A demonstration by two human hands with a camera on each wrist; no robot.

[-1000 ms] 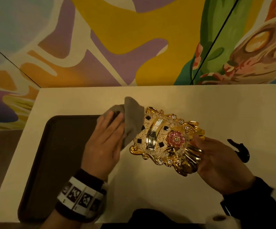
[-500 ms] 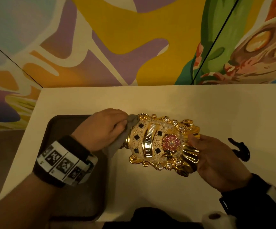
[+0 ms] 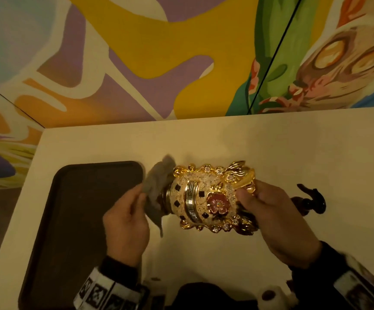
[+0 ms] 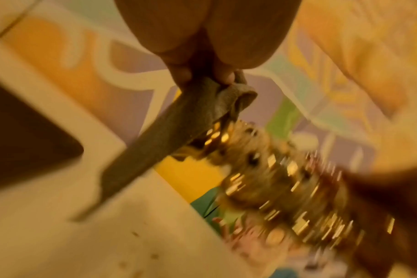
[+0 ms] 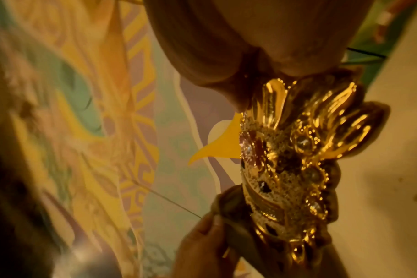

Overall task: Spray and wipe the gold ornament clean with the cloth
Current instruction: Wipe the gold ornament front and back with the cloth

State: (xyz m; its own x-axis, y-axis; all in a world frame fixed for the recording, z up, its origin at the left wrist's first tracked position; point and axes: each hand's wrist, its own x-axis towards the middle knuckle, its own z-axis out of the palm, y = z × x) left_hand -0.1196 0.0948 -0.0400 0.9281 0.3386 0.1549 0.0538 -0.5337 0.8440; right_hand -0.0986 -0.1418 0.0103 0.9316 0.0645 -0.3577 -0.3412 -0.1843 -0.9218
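The gold ornament (image 3: 206, 195), speckled, with black squares, a pink flower and clear stones, is held above the white table (image 3: 271, 142). My right hand (image 3: 268, 211) grips its leafy gold end (image 5: 321, 120). My left hand (image 3: 125, 222) pinches the grey cloth (image 3: 159, 186) between thumb and fingers and holds it against the ornament's left end. In the left wrist view the cloth (image 4: 179, 131) hangs from my fingertips down to the blurred ornament (image 4: 274, 178). The cloth (image 5: 229, 208) also shows in the right wrist view, wrapped at the ornament's far end.
A dark brown tray (image 3: 76, 220) lies on the table at the left, under my left hand's side. A black spray head (image 3: 311, 200) sits just right of my right hand. A painted wall (image 3: 159, 52) rises behind the table.
My left hand turned from knuckles-up to a thumb-and-finger pinch on the cloth and dropped nearer the front edge. The ornament rolled slightly and shifted right with my right hand.
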